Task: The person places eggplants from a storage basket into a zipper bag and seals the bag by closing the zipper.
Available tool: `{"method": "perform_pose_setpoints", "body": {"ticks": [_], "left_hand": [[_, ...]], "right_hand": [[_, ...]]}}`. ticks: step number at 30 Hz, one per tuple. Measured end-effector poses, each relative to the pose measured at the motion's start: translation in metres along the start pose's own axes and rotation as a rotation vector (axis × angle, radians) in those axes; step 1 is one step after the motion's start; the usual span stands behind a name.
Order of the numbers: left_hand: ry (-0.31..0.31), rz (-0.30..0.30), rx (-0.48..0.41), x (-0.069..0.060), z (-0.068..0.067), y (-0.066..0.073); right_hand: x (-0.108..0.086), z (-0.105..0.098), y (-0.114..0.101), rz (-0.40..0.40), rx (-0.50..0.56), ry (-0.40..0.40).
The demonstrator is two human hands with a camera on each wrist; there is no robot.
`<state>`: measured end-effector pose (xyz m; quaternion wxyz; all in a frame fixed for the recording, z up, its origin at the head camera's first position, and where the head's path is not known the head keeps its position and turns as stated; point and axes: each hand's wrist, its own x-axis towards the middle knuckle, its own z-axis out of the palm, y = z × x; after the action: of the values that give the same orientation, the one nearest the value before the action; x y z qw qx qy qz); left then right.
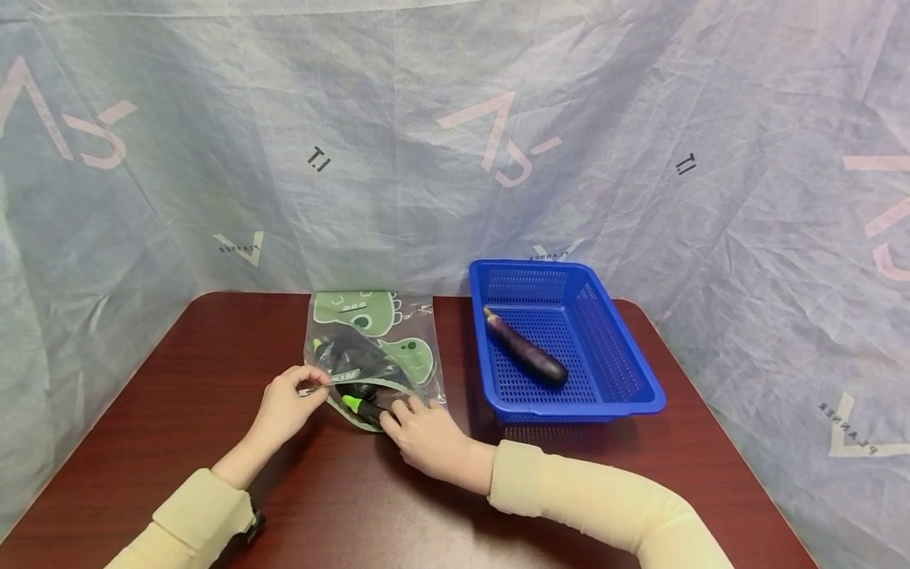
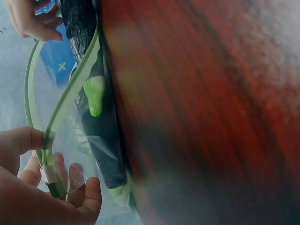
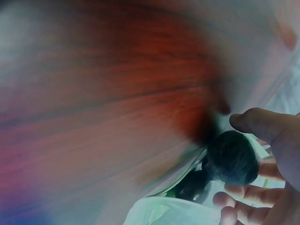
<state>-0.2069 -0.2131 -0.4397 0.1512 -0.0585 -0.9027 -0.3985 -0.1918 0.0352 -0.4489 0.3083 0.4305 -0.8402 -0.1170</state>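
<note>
Pinching the rim of the zip bag (image 1: pixel 408 359) w/ our L hand (image 1: pixel 287 401), we've our R hand (image 1: pixel 430 442) at the dark green-tipped veg (image 1: pixel 370 411) in the bag's mouth; gripping or touching, can't tell. Veg's prob. firm, slick: grip mid-body. Bag's prob. light, floppy.

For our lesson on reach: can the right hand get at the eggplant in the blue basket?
Probably yes: the blue basket is open-topped and nothing covers the eggplant, though the right hand is at the bag.
</note>
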Motion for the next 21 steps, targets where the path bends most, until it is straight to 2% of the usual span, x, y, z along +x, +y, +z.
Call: {"method": "perform_pose_setpoints", "body": {"ticks": [3, 10, 15, 21], "left_hand": [[-0.003, -0.004, -0.002, 0.000, 0.000, 0.000], [0.001, -0.005, -0.003, 0.000, 0.001, -0.002], [0.007, -0.002, 0.003, 0.000, 0.001, -0.003], [0.010, 0.002, 0.002, 0.000, 0.002, -0.003]], "right_hand": [[-0.006, -0.002, 0.004, -0.025, 0.004, 0.006], [-0.019, -0.009, 0.014, -0.102, 0.070, -0.047], [-0.025, -0.010, 0.018, -0.163, 0.121, -0.047], [-0.026, -0.007, 0.020, -0.201, 0.146, -0.030]]}}
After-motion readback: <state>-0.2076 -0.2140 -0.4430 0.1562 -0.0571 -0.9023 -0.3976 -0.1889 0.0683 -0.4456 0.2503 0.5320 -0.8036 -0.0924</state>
